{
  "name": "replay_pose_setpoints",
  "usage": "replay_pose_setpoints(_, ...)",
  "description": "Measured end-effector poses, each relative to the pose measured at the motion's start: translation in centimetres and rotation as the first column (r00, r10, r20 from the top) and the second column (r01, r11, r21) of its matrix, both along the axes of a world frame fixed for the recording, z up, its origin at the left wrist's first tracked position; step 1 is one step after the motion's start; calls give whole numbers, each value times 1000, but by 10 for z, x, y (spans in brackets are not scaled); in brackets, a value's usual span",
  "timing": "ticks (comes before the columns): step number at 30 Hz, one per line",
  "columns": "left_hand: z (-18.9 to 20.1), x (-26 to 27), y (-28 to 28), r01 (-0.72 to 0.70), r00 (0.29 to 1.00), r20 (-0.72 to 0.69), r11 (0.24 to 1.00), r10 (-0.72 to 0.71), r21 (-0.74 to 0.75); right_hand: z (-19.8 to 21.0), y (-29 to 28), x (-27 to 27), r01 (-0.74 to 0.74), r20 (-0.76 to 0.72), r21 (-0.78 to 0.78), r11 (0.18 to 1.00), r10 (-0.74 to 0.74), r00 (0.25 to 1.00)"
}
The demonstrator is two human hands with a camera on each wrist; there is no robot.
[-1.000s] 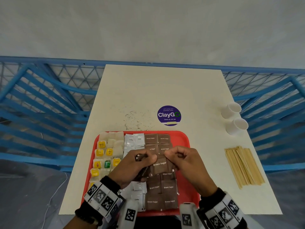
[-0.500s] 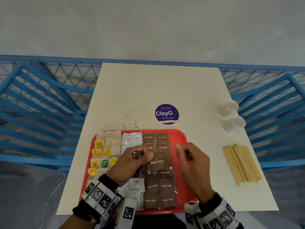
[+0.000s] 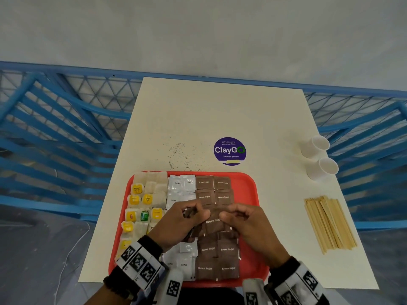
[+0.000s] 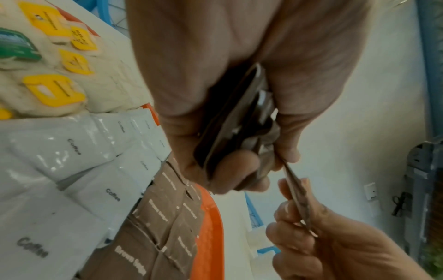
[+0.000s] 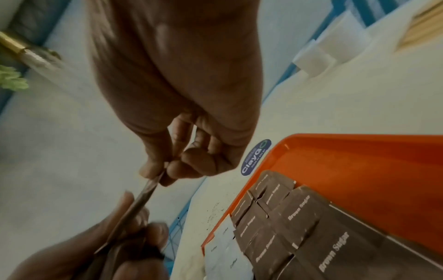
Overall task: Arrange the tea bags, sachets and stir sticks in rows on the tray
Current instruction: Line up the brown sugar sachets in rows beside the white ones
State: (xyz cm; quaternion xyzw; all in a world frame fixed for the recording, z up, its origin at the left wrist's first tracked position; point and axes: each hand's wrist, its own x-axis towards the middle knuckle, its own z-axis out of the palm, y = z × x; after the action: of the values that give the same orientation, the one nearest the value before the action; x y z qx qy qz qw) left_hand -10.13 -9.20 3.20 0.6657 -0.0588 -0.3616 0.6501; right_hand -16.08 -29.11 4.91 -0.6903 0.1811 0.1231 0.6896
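- Fingers [image 5: 153, 168] of right hand [image 3: 248, 230] curled, thumb and forefinger pinching one edge of a brown sugar sachet [image 3: 214, 223] at centre of head view.
- Left hand [image 3: 178, 225] pinching the opposite edge of that same sachet, remaining fingers wrapped round a small stack of brown sachets [image 4: 230, 121], seen edge-on at middle of left wrist view.
- Held sachet raised above red tray [image 3: 246, 186], over the brown column at lower centre of frame.
- On the tray, left to right in head view: tea bags [image 3: 143, 205] with yellow tags and one green, white coffee sachets [image 3: 180, 186], brown sugar sachets [image 3: 213, 190] in two columns.
- Right strip of tray bare red.
- Stir sticks [image 3: 328, 223] in a loose bundle on white table [image 3: 220, 111], right of frame, well apart from tray.
- Two white paper cups [image 3: 317, 157] on their sides above the sticks, upper right.
- Purple round sticker [image 3: 229, 151] just above tray's top edge, dark specks to its left.
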Motion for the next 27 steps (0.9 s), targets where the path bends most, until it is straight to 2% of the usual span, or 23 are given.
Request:
replay_pose_setpoints(5,-12,-1,15,-167,959,-227,985,172,42,-54,-28,47,122,-89,-161,979,-138,986)
replay_pose_setpoints(10,-20,-2,37,-237,883,-433,969,182,-77,-101,-48,101,171,-205,-316,933,-243,948)
replay_pose_setpoints(16,-16,3,45,-300,841,-510,940,180,-162,-117,-45,120,191,-167,-375,907,-269,949)
replay_pose_setpoints(19,-13,3,45,-336,806,-569,916,161,-217,-113,-43,117,198,-100,-534,822,-294,951)
replay_pose_setpoints(21,-12,3,46,-358,788,-603,890,125,-283,-98,-40,109,229,-35,-579,783,-304,952)
replay_pose_setpoints(22,-11,3,45,-363,786,-609,876,105,-317,-86,-37,103,223,-11,-568,792,-278,960)
replay_pose_setpoints(24,-7,4,43,-355,799,-596,866,84,-354,-54,-26,82,155,24,-465,872,-163,986)
replay_pose_setpoints(26,1,4,35,-323,825,-557,889,97,-323,-14,-8,56,-34,-1,-276,960,35,999)
replay_pose_setpoints(27,6,3,29,-299,847,-520,907,108,-298,3,1,43,-147,-23,-218,965,145,989)
